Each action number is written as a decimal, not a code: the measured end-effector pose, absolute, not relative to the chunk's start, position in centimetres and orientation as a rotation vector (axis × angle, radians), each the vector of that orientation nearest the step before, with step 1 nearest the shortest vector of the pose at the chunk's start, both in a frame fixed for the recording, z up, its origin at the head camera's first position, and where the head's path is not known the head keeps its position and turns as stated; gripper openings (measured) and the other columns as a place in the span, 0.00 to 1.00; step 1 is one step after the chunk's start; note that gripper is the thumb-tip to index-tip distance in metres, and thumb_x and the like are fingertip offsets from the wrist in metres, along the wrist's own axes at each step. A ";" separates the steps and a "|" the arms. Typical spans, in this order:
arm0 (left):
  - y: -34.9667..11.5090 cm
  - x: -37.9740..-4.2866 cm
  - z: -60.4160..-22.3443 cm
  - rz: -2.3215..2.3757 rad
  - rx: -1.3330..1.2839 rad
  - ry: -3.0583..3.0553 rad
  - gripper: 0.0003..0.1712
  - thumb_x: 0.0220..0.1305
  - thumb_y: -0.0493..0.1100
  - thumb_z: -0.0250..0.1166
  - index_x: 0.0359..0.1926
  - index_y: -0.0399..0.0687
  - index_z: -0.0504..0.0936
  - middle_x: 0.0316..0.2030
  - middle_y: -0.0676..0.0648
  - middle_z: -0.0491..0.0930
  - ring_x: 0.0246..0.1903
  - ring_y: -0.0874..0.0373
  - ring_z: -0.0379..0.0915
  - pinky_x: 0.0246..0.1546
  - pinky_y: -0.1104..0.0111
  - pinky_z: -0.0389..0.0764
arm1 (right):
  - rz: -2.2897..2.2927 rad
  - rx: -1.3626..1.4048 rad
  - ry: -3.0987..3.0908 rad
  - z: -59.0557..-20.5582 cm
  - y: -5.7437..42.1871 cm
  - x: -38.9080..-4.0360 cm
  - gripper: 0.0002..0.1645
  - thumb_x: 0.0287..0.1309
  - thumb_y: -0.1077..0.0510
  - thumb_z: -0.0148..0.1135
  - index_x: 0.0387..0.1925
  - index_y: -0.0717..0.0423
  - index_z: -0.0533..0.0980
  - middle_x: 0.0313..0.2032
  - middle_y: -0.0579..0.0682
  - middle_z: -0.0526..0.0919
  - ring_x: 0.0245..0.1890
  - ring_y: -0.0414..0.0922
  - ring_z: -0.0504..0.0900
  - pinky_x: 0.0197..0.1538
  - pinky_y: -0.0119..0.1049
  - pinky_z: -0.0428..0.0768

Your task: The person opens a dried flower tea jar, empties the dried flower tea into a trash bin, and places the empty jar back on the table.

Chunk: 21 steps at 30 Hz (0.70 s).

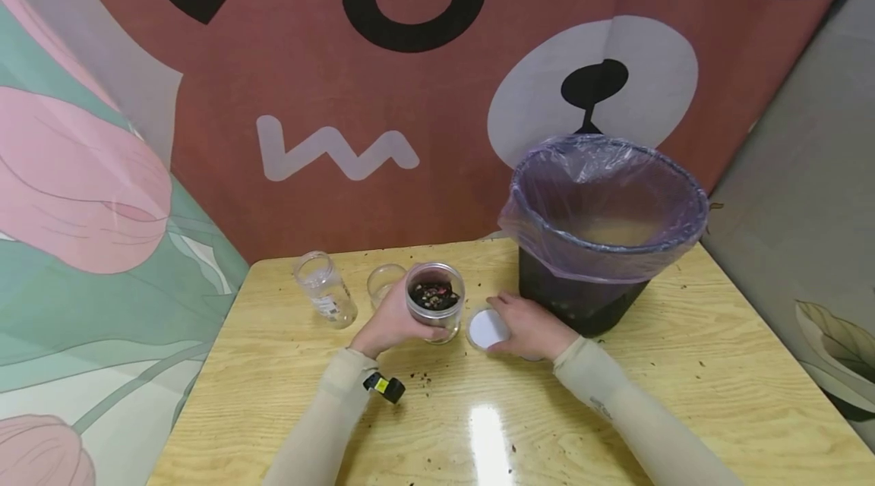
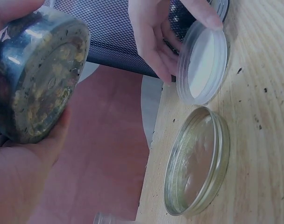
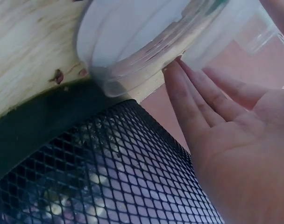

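Note:
My left hand (image 1: pixel 393 325) grips a clear jar (image 1: pixel 437 325) above the table. Dark dried bits with reddish and pale flecks (image 1: pixel 433 295) lie inside it, and no lid covers its top. To the jar's right, my right hand (image 1: pixel 532 326) holds a clear round lid with a white inner disc (image 1: pixel 488 329). The thumb is on one side of its rim and the fingers on the other, as the left wrist view shows. In that view a round piece with a shiny metal rim (image 2: pixel 220 154) rests on the table near the lid.
A black mesh bin (image 1: pixel 581 304) with a thin purplish bag over its rim stands behind my right hand. An uncovered clear jar (image 1: pixel 328 292) stands at the left. Small dark crumbs (image 1: pixel 424 378) are scattered on the wooden table (image 1: pixel 273 395). A printed cloth hangs behind.

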<state>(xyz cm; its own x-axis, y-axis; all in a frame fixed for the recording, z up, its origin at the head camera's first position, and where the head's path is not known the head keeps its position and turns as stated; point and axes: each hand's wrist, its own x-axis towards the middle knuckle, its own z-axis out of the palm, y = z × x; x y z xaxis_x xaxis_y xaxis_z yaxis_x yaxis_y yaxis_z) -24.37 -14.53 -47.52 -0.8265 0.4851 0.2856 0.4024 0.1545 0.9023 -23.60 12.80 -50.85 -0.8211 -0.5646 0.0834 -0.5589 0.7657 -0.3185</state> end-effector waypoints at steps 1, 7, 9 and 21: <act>-14.5 -24.4 -47.6 1.785 0.897 2.333 0.56 0.35 0.28 0.85 0.68 0.56 0.72 0.61 0.50 0.80 0.63 0.55 0.74 0.71 0.61 0.70 | -0.514 -0.948 2.944 -50.8 12.8 -23.5 0.52 0.44 0.43 0.85 0.63 0.69 0.74 0.50 0.58 0.81 0.48 0.53 0.83 0.53 0.49 0.84; -14.5 -24.4 -47.6 1.784 0.890 2.339 0.57 0.35 0.29 0.86 0.68 0.58 0.72 0.61 0.51 0.80 0.63 0.55 0.74 0.71 0.60 0.70 | -0.455 -0.988 2.983 -51.1 12.5 -23.3 0.50 0.43 0.43 0.85 0.61 0.69 0.75 0.46 0.57 0.82 0.44 0.52 0.83 0.49 0.48 0.85; -14.4 -24.4 -47.5 1.785 0.895 2.341 0.57 0.35 0.28 0.85 0.68 0.58 0.72 0.61 0.51 0.80 0.63 0.55 0.74 0.71 0.60 0.70 | -0.445 -0.987 2.992 -51.3 12.4 -23.3 0.50 0.43 0.43 0.85 0.60 0.68 0.76 0.46 0.56 0.82 0.43 0.51 0.83 0.48 0.48 0.85; -14.2 -24.2 -47.3 1.797 0.874 2.345 0.57 0.36 0.26 0.84 0.68 0.61 0.72 0.60 0.53 0.80 0.63 0.56 0.75 0.71 0.61 0.71 | -0.451 -0.951 3.011 -51.2 12.4 -22.9 0.57 0.46 0.39 0.83 0.67 0.71 0.71 0.53 0.61 0.82 0.49 0.54 0.84 0.51 0.50 0.85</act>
<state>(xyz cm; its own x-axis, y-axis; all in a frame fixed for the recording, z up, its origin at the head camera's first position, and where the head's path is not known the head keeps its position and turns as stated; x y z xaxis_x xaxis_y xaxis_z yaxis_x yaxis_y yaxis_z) -24.23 -14.22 -47.33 -0.8375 0.4666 0.2843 0.3958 0.1593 0.9044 -22.86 12.38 -51.22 -0.8211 -0.5558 0.1297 -0.5694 0.7823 -0.2526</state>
